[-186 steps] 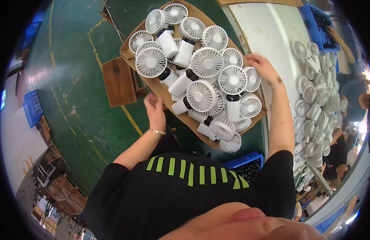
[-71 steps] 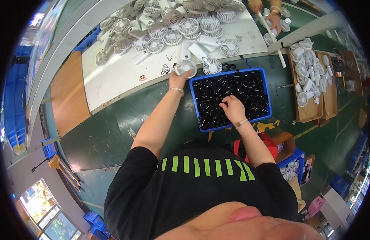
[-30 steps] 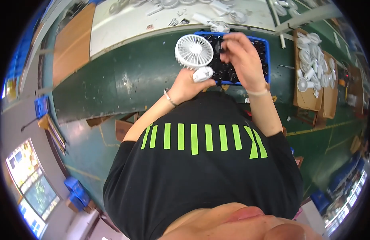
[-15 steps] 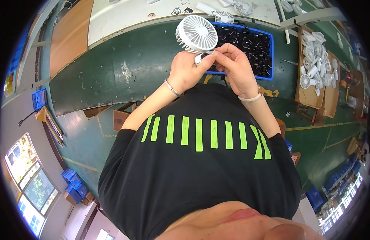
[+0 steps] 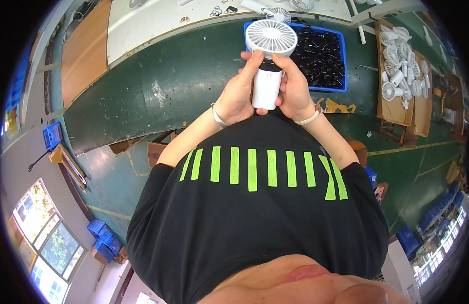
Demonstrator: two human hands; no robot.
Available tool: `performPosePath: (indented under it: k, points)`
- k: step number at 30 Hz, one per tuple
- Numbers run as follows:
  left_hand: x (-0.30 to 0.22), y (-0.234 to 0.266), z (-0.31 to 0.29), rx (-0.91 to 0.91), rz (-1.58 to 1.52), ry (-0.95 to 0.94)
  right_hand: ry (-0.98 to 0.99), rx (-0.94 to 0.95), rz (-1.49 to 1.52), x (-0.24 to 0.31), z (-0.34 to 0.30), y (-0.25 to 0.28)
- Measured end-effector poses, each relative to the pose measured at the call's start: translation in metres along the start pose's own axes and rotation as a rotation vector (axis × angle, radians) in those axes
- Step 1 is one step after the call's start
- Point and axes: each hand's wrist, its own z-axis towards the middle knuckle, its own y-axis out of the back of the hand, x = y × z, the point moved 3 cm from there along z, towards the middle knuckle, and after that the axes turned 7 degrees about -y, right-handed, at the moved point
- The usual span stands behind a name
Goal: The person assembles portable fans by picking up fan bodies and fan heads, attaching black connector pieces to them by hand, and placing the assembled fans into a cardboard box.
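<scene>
Between both hands I hold a white handheld fan (image 5: 267,90) over the near edge of the green table. Its round slatted head points away from me and its handle comes down toward my body. A black piece (image 5: 269,66) sits at the neck, between head and handle. My left hand (image 5: 239,93) is closed round the left side, its thumb up at the neck. On the other side my right hand (image 5: 295,91) grips the handle, its thumb pressed near the black piece. Some fingers are hidden behind the handle.
Just right of the fan lies a blue tray (image 5: 344,61) full of small black parts. Several white fans (image 5: 402,66) fill a cardboard box (image 5: 396,114) farther right. More fans lie on the white shelf (image 5: 158,20) at the back. A thin tool (image 5: 367,67) rests near the tray.
The fan has turned from tilted to upright, its handle now in full view, and has shifted right. My left hand has moved lower; my right hand has come round to the handle's side.
</scene>
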Motion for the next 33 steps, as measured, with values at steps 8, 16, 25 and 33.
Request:
performPosePath:
  k: [8,16,25,33]
  points:
    - [0.022,0.023,0.014,0.230,-0.322,0.209,0.414,0.135,0.067,0.037,0.017,0.034]
    - [0.021,0.055,0.032,-0.004,-0.150,0.062,0.063,-0.083,-0.066,0.007,0.049,0.057]
    - [0.043,0.257,0.060,-0.878,1.564,-0.378,0.561,-0.691,-1.505,0.016,0.103,0.166]
    - [-0.062,0.167,0.216,-0.506,1.740,-0.946,0.508,-0.669,-1.571,0.033,0.110,0.196]
